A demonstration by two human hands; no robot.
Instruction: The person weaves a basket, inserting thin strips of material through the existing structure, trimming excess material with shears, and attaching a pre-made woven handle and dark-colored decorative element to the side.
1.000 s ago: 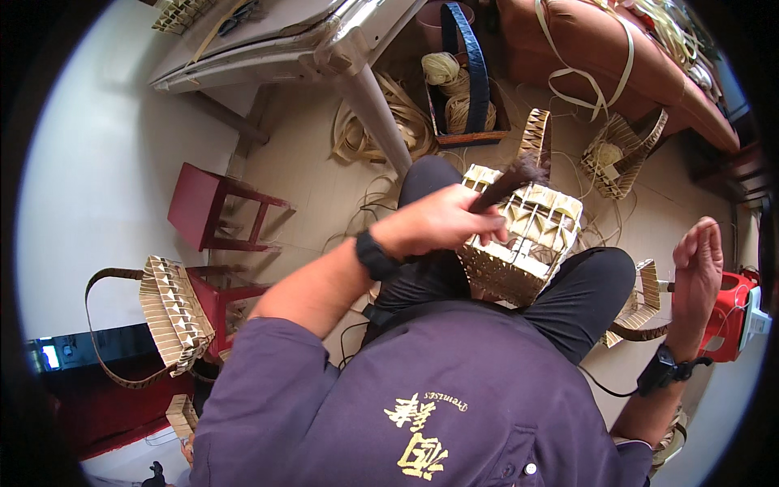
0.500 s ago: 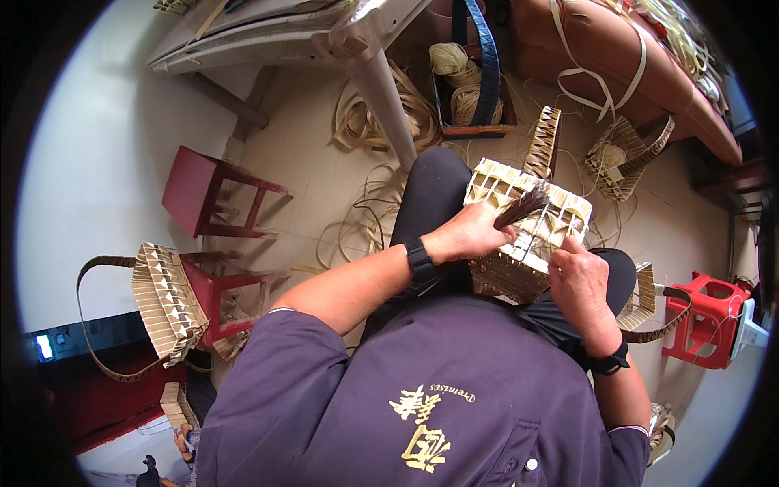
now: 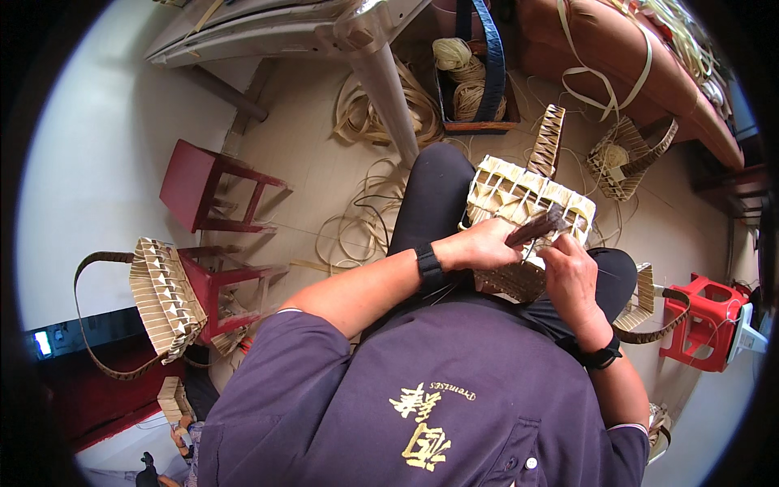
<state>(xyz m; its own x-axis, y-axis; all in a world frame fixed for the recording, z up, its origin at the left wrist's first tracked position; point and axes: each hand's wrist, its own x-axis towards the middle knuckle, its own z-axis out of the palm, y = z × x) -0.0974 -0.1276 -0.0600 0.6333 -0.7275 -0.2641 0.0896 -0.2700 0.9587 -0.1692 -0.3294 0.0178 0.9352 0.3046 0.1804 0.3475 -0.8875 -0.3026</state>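
Note:
A pale woven basket with dark zigzag trim sits tilted on my lap between my knees. Its brown and cream handle sticks up at the far side. My left hand is closed round a dark brown bundle of thin strips, which points to the right across the basket's near part. Close beside the bundle's tip, my right hand has its fingers pinched together at the basket's right edge. What lies between those fingertips is too small to make out.
Coiled pale strips lie on the floor below a table. A box of yarn balls stands ahead. Finished-looking baskets rest left and right. Dark red stools stand left, a red plastic stool right. Another person's hand shows lower left.
Both hands have come closer together. My left hand moved slightly right and nearer to me, the brown bundle swinging lower to the right; my right hand's fingertips moved left toward it.

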